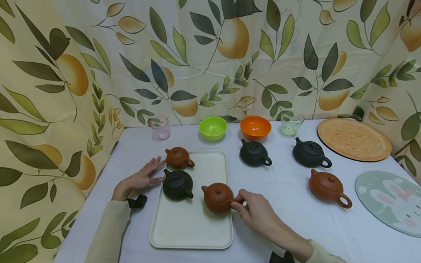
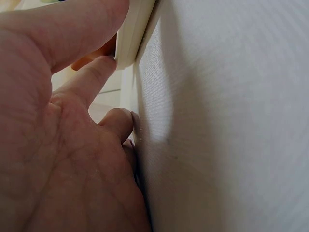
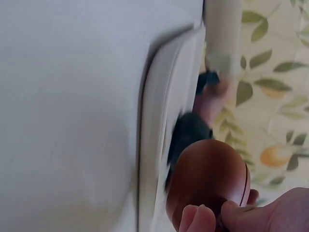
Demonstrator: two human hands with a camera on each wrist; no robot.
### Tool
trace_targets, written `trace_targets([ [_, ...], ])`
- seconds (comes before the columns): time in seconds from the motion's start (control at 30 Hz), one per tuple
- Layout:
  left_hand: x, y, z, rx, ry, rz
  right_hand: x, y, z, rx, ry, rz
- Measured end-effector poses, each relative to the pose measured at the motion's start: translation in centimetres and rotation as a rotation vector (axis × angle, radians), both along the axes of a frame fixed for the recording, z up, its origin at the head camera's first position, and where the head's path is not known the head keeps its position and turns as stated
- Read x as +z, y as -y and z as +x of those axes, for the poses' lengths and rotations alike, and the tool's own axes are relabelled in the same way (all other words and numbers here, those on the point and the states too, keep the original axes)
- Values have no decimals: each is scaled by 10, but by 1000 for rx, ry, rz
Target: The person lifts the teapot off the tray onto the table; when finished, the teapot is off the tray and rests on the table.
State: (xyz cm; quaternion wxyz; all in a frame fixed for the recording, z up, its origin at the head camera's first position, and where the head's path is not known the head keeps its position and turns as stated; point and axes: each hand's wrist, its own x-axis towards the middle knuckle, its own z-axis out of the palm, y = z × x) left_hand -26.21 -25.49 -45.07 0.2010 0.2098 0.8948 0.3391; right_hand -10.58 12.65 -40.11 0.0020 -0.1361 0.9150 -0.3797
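Brown teapot [image 1: 218, 197], glossy and lidded, sits on the cream tray [image 1: 191, 229] with two others; right hand [image 1: 256, 211] pinches its handle, left hand [image 1: 140, 178] lies spread at the tray's edge.

A curtain [image 1: 207, 50] printed with dark green leaves and orange fruit on a cream ground hangs behind the surface [image 1: 289, 206] and wraps round on both sides, closing off the room beyond. The cloth falls in soft folds and meets the far edge of the surface. The surface is covered in a plain white cloth with a fine weave. The light is even and soft, throwing only faint shadows.
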Motion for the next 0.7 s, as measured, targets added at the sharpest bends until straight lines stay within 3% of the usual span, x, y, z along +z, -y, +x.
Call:
trace_targets([
  [0.4,-1,-1,0,-3,-11,4,0,-58,-15,-227,59,103],
  [0.7,0,0,1,13,0,1,-12,-85,-24,-302,76,141],
])
